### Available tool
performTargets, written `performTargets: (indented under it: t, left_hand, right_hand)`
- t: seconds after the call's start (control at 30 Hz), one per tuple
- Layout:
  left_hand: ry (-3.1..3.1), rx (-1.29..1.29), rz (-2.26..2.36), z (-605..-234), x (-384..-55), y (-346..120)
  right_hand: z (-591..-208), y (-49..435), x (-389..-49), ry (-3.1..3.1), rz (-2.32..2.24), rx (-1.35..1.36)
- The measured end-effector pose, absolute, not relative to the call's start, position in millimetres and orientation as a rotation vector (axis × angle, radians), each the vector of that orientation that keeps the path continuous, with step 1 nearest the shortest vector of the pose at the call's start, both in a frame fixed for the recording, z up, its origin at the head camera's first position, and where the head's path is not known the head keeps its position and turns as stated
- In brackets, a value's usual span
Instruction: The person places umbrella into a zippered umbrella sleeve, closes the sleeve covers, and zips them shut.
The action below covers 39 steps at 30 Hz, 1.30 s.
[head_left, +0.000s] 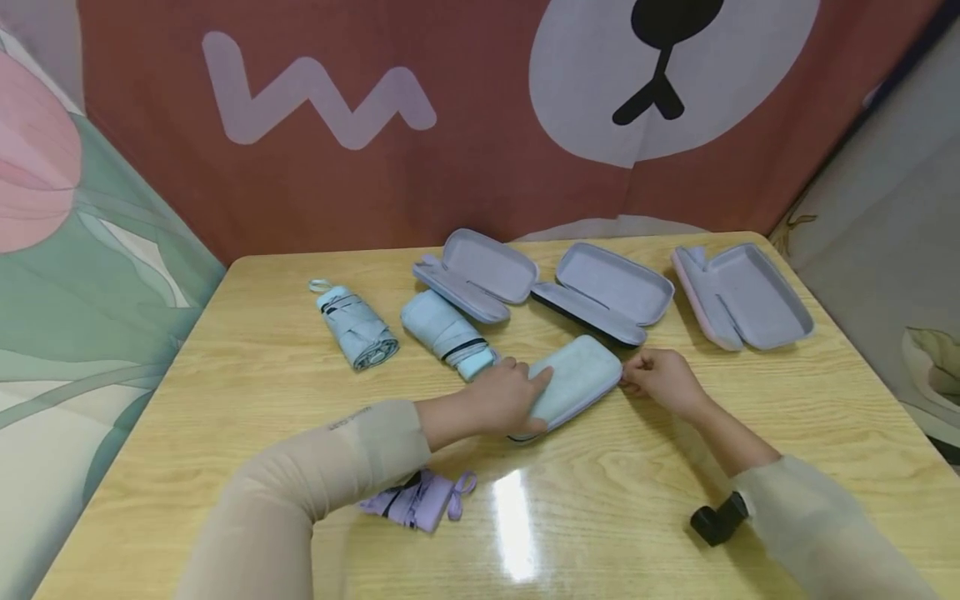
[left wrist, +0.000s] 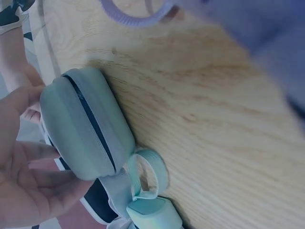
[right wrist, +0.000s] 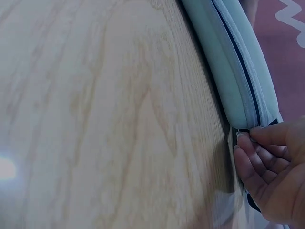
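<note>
L hand point(head_left: 504, 398) steadies mint case point(head_left: 579, 379), fingers spread; R hand point(head_left: 663, 381) pinches prob. zip tab point(right wrist: 243, 130), hard to see. If L slackens, case could skid w/ a tug.

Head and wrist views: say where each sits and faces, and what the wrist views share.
Head: on the head, facing forward-down over the table; left hand, right hand and sleeves show.
Left wrist: on that wrist, facing the mint case; both hands show.
Right wrist: on that wrist, facing the case's end; right hand shows.
Shared: the case's dark seam.
</note>
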State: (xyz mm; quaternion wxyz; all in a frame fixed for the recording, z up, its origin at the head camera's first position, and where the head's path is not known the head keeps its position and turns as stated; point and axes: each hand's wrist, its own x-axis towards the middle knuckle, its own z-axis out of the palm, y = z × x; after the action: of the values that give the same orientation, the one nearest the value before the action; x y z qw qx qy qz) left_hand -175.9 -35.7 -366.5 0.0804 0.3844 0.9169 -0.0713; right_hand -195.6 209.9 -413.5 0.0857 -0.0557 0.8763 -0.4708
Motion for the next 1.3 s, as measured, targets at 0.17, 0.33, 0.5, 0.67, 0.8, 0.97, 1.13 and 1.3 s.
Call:
performTargets:
  t: [0.17, 0.33, 0.5, 0.67, 0.8, 0.97, 1.13, 1.3]
  left_hand:
    - [2.810, 1.092, -0.279, -367, -180, -28]
    - [2.835, 1.069, -0.351, -366, -180, -25]
    - [2.847, 1.051, -0.364, -366, -181, -25]
    - [2.846, 1.051, -0.350, -367, -183, -24]
    - [2.849, 1.060, -0.341, -367, -184, -24]
    - [2.837, 1.095, -0.300, -366, -183, -26]
    - [2.735, 1.115, -0.218, -362, -183, -33]
    - [2.645, 1.187, -0.122, -362, -186, -42]
  right_hand:
    - [-414, 203, -198, 2.610, -1.417, -0.167]
    - [-411, 204, -197, 2.672, -1.337, -0.219]
    - [-407, 204, -193, 2.689, -1.285, -0.296]
    - [-404, 200, -185, 2.627, -1.297, -0.299]
    - [-402, 193, -180, 2.584, -1.337, -0.347]
    - [-403, 187, -180, 2.559, -1.376, -0.303]
    - [-407, 185, -186, 2.523, -1.406, -0.230]
    - [-413, 183, -193, 2.477, -1.474, -0.194]
